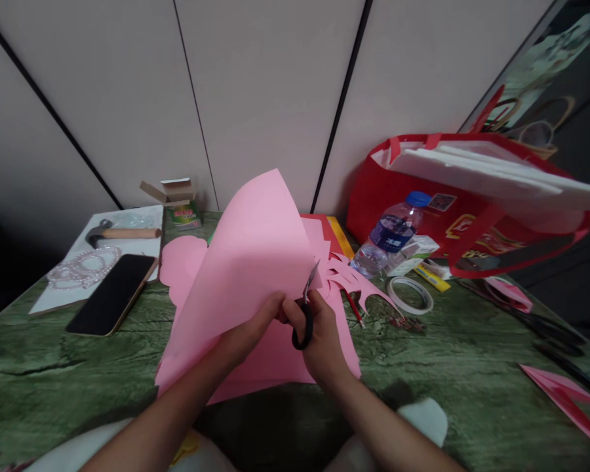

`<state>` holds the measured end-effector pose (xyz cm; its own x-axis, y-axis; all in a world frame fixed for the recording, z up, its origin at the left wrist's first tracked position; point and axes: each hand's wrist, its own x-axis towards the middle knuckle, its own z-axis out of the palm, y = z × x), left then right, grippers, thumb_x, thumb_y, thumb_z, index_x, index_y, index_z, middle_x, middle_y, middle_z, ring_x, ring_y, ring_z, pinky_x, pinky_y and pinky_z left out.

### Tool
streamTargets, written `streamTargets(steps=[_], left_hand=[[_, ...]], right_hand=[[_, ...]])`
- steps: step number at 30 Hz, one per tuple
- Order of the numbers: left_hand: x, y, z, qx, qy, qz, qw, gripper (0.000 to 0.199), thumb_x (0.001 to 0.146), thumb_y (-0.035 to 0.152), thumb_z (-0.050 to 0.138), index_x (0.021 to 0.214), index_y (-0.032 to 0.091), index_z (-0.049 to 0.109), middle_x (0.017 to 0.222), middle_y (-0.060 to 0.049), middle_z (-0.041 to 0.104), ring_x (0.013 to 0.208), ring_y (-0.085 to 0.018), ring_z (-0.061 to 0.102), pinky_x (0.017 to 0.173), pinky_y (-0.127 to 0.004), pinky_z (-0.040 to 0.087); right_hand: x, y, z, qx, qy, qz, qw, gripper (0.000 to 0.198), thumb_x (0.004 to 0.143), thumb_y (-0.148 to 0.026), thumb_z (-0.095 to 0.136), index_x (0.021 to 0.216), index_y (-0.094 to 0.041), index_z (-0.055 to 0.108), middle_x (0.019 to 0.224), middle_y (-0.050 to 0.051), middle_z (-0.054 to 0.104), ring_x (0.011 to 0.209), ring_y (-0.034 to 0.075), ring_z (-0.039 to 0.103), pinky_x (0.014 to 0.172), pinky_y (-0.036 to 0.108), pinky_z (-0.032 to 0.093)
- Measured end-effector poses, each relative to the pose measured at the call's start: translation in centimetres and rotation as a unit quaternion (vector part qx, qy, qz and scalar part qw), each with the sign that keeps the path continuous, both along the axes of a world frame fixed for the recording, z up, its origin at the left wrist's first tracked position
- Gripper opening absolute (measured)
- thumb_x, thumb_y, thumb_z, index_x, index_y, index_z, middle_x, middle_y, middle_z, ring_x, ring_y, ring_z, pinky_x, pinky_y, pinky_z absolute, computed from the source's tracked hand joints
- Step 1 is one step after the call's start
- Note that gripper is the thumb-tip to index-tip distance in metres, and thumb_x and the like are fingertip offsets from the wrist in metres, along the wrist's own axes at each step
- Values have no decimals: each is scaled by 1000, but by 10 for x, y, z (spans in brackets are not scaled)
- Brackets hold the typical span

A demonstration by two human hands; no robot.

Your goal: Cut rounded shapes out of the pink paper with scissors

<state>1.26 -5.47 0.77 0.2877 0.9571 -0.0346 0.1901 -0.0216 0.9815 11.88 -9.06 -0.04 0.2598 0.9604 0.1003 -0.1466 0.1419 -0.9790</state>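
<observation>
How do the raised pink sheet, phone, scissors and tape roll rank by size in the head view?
1. Raised pink sheet
2. Phone
3. Scissors and tape roll, unranked: the right hand partly covers the scissors.

Bottle label (pixel 393 235) | red-bag logo (pixel 461 227) | carton print (pixel 185 213) | all unreadable (small, blurred)

A single camera, worn on the person's head, looks forward and down across the green table (pixel 24 373) from the wearer's side. A raised pink sheet (pixel 255 242) stands close before it at the centre; the left hand (pixel 270 311) and right hand (pixel 323 328) sit just below, around six o'clock. The left forearm (pixel 177 393) enters from seven o'clock, the right forearm (pixel 383 416) from five. Farther off, at twelve, the pale wall (pixel 260 85) faces the view, whose wide field reaches the hammer (pixel 135 233) at nine and the red bag (pixel 368 190) near three
</observation>
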Motion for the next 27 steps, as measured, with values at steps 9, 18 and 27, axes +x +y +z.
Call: streamTargets(steps=[9,18,27], left_hand=[[-2,1,7,46,-4,-87,995,42,81,35,37,48,22,60,61,3,65,67,-15,59,73,-25,46],[0,2,9,28,5,-33,999,33,78,34,41,50,21,55,58,2,62,66,-16,58,74,-28,46],[0,3,6,31,-39,-48,998,33,79,29,41,51,21,55,53,3,59,59,-14,57,66,-25,46]], right_hand=[[0,1,-4,-8,46,10,999,21,73,-35,62,72,-18,50,60,-4,58,54,11,54,54,26,48],[-1,2,-5,-15,72,15,997,19,72,-34,62,71,-19,50,54,-6,53,52,11,53,57,28,52],[0,2,-5,-33,86,18,996,20,72,-34,63,71,-19,51,53,-7,52,50,11,54,55,27,50]])
